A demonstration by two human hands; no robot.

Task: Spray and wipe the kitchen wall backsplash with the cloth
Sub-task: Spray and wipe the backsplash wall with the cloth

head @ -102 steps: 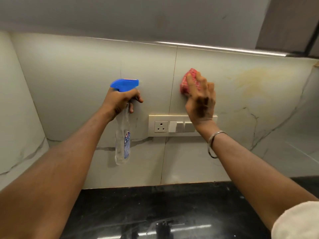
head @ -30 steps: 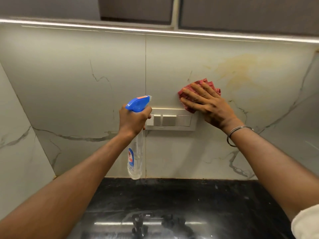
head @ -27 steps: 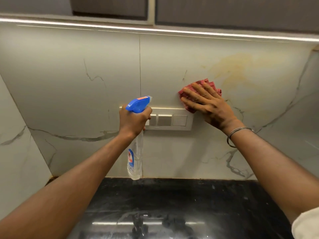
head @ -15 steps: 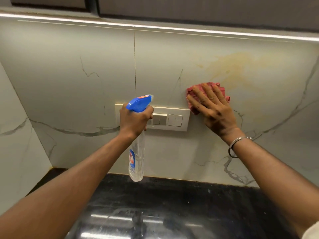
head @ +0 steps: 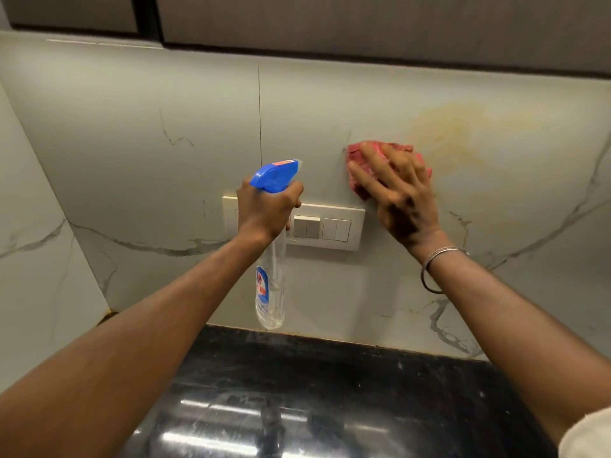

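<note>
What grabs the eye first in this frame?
The red cloth is pressed flat to the backsplash under the right hand, right of centre and just above the switch plate. Next comes the blue-topped spray bottle, which the left hand grips in front of that plate's left end. A yellowish stain spreads over the tile up and right of the cloth.

Left end of switch plate (head: 330,228) hidden behind left hand (head: 266,209); cloth (head: 358,153) mostly under blurred right hand (head: 401,193); spray bottle (head: 271,292) label unreadable.
</note>
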